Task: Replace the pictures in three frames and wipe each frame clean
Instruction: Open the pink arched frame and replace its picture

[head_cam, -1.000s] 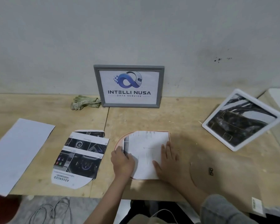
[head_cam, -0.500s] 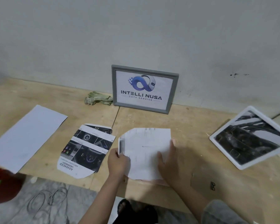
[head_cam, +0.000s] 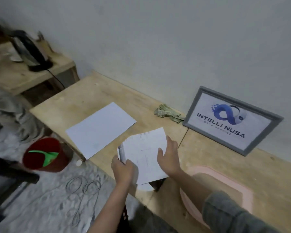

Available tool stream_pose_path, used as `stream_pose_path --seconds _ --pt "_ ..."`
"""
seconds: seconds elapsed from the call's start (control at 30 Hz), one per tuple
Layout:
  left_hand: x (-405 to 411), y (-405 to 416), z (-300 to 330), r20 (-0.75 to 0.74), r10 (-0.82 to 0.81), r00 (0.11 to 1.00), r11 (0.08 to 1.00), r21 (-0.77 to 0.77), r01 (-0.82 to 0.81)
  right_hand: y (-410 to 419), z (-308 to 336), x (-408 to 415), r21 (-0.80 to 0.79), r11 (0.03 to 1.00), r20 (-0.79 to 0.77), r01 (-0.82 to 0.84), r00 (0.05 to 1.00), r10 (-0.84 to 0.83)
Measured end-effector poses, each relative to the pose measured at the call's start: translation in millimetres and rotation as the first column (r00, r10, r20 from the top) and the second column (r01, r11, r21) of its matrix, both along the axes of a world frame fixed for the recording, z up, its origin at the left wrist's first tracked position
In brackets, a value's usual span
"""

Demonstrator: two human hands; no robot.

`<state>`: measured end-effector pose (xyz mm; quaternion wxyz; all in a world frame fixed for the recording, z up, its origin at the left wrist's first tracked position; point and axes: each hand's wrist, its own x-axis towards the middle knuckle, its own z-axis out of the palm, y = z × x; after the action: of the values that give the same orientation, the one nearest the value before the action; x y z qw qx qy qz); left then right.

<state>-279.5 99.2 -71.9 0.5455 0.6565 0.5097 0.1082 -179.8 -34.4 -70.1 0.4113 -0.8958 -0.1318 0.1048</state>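
- Upper left: kettle (head_cam: 29,51) on a low wooden stand (head_cam: 23,76).
- Lower left: red bucket (head_cam: 44,154) on the floor.
- Centre: blank white sheet (head_cam: 100,129) flat on the wooden table (head_cam: 242,165).
- Lower centre: left hand (head_cam: 123,169), fingers clamped on the left edge of the cut picture sheet (head_cam: 144,153), lifted off the table.
- Right hand (head_cam: 169,154), fingers apart and straight, against the sheet's right edge.
- Lower right: pink frame (head_cam: 225,179), partly behind the right forearm.
- Right, against the wall: green cloth (head_cam: 168,112), grey frame (head_cam: 232,120) with logo print.

Left hand (head_cam: 123,169) grips paper (head_cam: 145,153); right hand (head_cam: 169,156) flat on it.
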Motion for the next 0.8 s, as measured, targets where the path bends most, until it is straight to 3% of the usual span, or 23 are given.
stream_pose_path --seconds 0.27,0.47,0.57,0.67,0.73,0.8 --pt "4.1 136.6 7.6 -0.03 0.044 0.999 0.996 0.076 -0.041 181.7 11.5 40.8 -0.175 0.945 0.012 -0.275 0.96 0.281" --pt "11.3 192.5 3.6 -0.166 -0.116 0.979 0.985 0.108 0.135 259.7 -1.6 61.7 -0.347 0.875 -0.006 -0.337 0.934 0.358" --pt "13.8 202.7 -6.6 -0.194 -0.226 0.955 0.96 0.123 0.252 274.9 -10.0 68.5 -0.462 0.795 -0.016 -0.392 0.9 0.435" --pt "14.7 208.3 -20.5 -0.279 -0.363 0.889 0.905 0.124 0.408 283.8 -23.6 78.9 -0.582 0.653 -0.149 -0.484 0.854 0.499" --pt "14.7 207.8 -26.3 -0.37 -0.393 0.842 0.879 0.118 0.462 283.8 -34.6 82.7 -0.643 0.552 -0.24 -0.531 0.824 0.512" --pt "14.6 205.6 -30.2 -0.442 -0.396 0.805 0.861 0.127 0.493 282.1 -44.0 85.1 -0.666 0.518 -0.252 -0.537 0.815 0.521"
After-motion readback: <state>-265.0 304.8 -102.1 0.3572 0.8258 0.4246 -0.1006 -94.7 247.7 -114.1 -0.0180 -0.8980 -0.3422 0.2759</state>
